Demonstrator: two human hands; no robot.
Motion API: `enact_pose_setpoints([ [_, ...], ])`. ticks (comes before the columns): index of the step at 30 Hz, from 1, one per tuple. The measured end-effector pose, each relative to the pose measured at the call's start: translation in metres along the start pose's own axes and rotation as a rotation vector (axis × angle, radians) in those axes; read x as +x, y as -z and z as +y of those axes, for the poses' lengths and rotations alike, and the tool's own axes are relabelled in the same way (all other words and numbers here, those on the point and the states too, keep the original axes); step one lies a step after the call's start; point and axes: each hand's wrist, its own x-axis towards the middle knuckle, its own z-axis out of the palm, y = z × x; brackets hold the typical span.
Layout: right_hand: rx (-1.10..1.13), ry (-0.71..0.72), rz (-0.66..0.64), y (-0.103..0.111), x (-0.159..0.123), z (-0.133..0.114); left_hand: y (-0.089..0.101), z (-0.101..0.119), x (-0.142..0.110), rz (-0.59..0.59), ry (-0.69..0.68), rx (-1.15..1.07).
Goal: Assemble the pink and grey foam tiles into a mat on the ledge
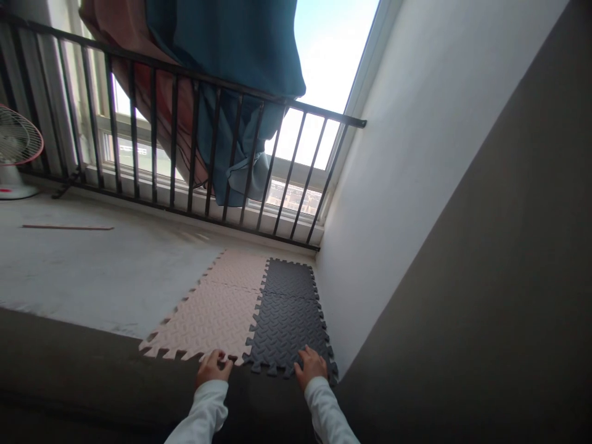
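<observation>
Pale pink foam mat tiles (217, 314) and dark grey foam mat tiles (289, 320) lie side by side on a ledge, with toothed edges and a raised tread pattern. The front edge of the mats reaches past the edge of the ledge. My left hand (213, 368) is at the front edge of the pink tile, its fingers curved and apart from the thumb. Over the front of the dark tile rests my right hand (312, 365), thumb and fingers spread. Neither hand visibly grips anything.
Black metal railing (173, 142) runs along the window, with a blue curtain (226, 43) draped over it. A white wall (388, 185) borders the mats on the right. On the pale ledge (83, 271) lies a thin stick (67, 227); a fan (18, 139) stands far left.
</observation>
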Motion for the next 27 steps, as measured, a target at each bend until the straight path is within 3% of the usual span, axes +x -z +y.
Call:
enact_pose_setpoints([
  [13,-0.077,-0.066,-0.283,0.016,0.029,0.003,0.033,-0.013,0.003,-0.189,0.07,0.055],
  [22,-0.054,-0.036,-0.334,0.013,0.041,0.012,0.032,-0.012,-0.011,-0.225,0.063,0.041],
  [27,-0.091,-0.023,-0.379,0.016,0.048,0.015,0.026,-0.016,-0.015,-0.309,0.047,0.192],
])
